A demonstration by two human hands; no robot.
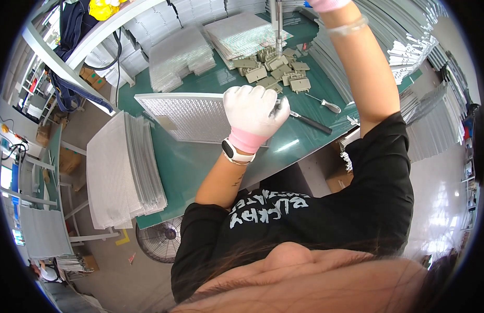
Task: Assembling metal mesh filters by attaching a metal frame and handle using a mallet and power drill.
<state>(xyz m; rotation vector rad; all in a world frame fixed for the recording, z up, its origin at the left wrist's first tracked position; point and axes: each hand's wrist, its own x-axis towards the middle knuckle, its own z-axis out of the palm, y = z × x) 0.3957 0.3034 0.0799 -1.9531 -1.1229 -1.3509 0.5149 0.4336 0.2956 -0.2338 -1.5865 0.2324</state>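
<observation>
My left hand (256, 112), in a white glove with a pink cuff, is closed over the upper edge of a framed silver mesh panel (192, 117). The panel stands tilted on its edge on the green table, with a small beige tab on its face. My right arm reaches up and forward past the top edge of the view. Only the pink glove cuff (329, 4) of my right hand shows, so its fingers are hidden. Beyond the left hand lies a heap of small grey-beige metal plates (278, 68). A black-handled tool (312, 124) and a screwdriver (331, 106) lie to its right.
The green table (182, 161) carries stacks of mesh sheets (127, 167) at the left and silver panels (182, 55) at the back. A vertical metal rod (278, 26) comes down behind the plates. Long panels (351, 57) are stacked at the right. A floor fan (161, 240) stands below.
</observation>
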